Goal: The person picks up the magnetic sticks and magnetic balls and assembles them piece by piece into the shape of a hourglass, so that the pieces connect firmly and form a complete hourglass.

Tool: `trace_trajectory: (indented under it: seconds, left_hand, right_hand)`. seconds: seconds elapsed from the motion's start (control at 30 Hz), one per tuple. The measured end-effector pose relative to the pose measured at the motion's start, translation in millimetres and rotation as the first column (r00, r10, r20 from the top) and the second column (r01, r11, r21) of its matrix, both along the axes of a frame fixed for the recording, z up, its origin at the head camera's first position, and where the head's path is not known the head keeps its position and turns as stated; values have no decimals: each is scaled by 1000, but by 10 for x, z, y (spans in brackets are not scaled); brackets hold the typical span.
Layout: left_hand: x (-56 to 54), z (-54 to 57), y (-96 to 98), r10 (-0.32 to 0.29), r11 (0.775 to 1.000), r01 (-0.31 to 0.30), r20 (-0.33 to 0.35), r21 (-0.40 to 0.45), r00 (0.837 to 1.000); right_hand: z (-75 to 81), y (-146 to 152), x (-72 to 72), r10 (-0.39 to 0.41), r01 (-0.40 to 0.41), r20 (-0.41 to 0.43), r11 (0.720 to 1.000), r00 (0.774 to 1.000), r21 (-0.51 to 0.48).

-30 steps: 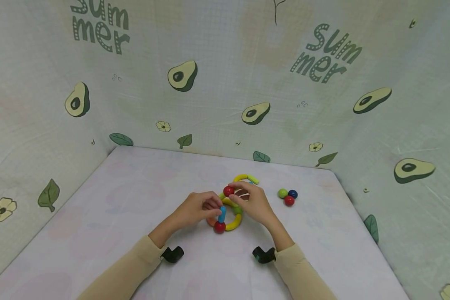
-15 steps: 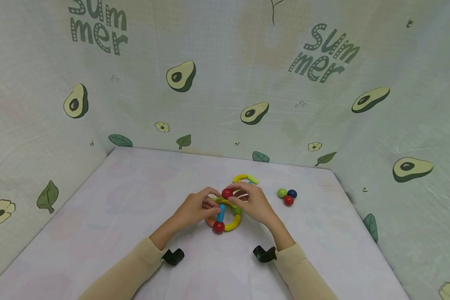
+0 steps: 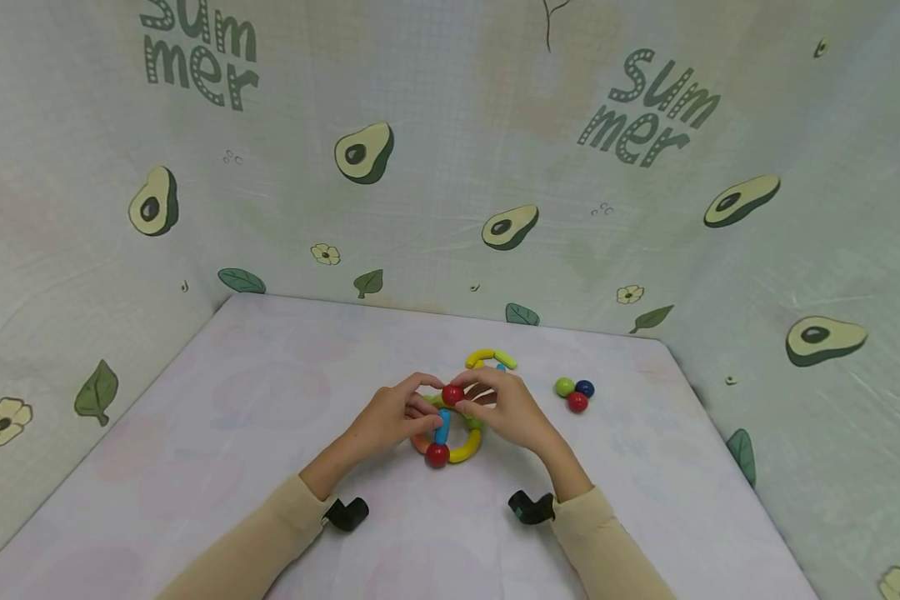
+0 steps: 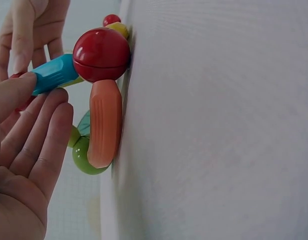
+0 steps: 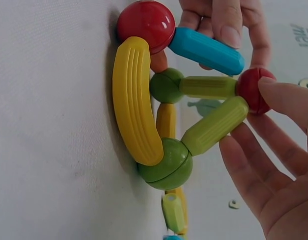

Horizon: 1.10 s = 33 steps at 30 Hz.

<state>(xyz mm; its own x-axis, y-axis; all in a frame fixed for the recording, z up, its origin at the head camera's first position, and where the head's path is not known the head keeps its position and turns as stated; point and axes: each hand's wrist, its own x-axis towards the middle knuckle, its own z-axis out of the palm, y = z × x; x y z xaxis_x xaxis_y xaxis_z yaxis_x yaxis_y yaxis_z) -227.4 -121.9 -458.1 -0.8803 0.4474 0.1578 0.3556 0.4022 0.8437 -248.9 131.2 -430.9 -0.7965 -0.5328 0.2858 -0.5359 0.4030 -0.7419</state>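
Observation:
A ring of curved sticks and balls lies on the table. It has a lower red ball (image 3: 437, 455), a yellow curved stick (image 5: 131, 100), an orange curved stick (image 4: 105, 124) and green balls (image 5: 168, 165). My left hand (image 3: 388, 419) pinches a blue stick (image 5: 207, 50) that rises from the lower red ball. Above the ring, my right hand (image 3: 516, 410) holds the upper red ball (image 5: 253, 90) between thumb and fingers. Two light green sticks (image 5: 216, 126) lean up from the green balls to this ball. The blue stick's upper end is close beside it; contact is unclear.
Behind my right hand lie a yellow curved stick (image 3: 482, 355) and a lime stick (image 3: 506, 359). To the right sit a lime ball (image 3: 565, 386), a dark blue ball (image 3: 585, 388) and a loose red ball (image 3: 577, 402). Printed cloth walls (image 3: 435, 275) surround the table.
My right hand has lowered the upper red ball slightly and moved it left, closer to the blue stick. My left hand keeps its pinch on the blue stick, its index finger now extended toward the ball.

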Motion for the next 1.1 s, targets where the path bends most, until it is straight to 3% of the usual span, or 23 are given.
trace_trajectory:
  seconds: [1.1]
  left_hand:
    - [14,17,5,11,1000,-11,2,1,1000]
  right_hand:
    - [68,7,38,73,-73,28,997,997,7]
